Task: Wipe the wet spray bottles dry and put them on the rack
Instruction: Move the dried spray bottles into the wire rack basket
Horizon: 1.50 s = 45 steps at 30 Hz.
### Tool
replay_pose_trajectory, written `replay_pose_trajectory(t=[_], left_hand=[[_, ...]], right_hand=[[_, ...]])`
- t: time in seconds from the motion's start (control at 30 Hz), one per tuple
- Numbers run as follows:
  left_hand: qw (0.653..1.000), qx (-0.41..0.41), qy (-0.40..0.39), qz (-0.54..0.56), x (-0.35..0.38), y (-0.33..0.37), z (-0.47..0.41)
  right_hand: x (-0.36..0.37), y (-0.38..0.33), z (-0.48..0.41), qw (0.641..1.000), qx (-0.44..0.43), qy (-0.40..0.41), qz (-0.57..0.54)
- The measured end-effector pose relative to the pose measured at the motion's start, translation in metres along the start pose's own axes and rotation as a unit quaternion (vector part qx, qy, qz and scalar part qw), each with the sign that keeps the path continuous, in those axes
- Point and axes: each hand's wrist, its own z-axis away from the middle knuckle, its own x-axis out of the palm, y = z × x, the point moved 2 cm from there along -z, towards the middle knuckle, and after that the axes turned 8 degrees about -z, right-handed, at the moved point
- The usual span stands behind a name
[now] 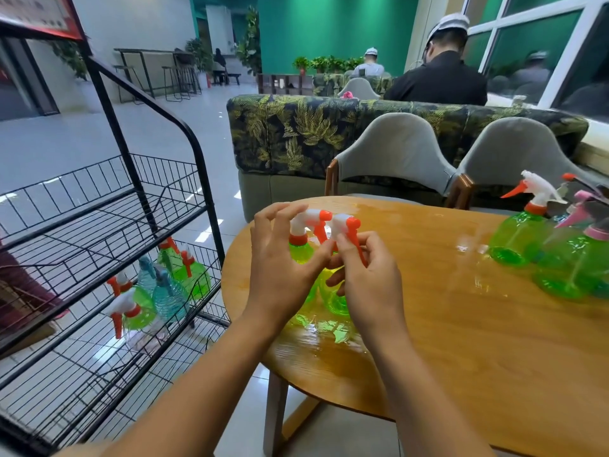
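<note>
Roughly halfway, I judge: some bottles are on the rack and several are not yet there.

The black wire rack (202,179) at 9 o'clock carries a cluster of green and blue plastic spray bottles (164,285) on a lower shelf. The round wooden worktop (461,341) bears a group of green plastic spray bottles with orange and pink heads (540,255) at 3 o'clock, probably not yet wiped. In the centre the left hand (283,262) has its grip cupped around a green plastic bottle with white-and-orange sprayer (298,249). The right hand (365,278) pinches the orange trigger (357,240) of a second green bottle (339,305) just beside it. No cloth is visible.
</note>
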Motion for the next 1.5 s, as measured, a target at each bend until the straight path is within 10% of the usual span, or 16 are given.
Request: replay_pose_trajectory(t=[0.43, 0.7, 1.17, 1.5], left_hand=[[0.999, -0.022, -0.009, -0.041, -0.008, -0.007, -0.011], [0.966, -0.204, -0.09, 0.133, -0.019, -0.021, -0.009], [0.94, -0.224, -0.209, 0.154, -0.08, -0.031, 0.004], [0.925, -0.292, -0.151, 0.19, -0.137, -0.047, 0.027]], right_hand=[[-0.001, -0.004, 0.005, 0.998, -0.015, 0.025, 0.053], [-0.001, -0.003, 0.006, 0.995, -0.035, -0.043, 0.079], [0.029, -0.002, 0.012, 0.988, 0.075, -0.137, -0.011], [0.097, 0.0, 0.05, 0.965, 0.094, -0.246, 0.006]])
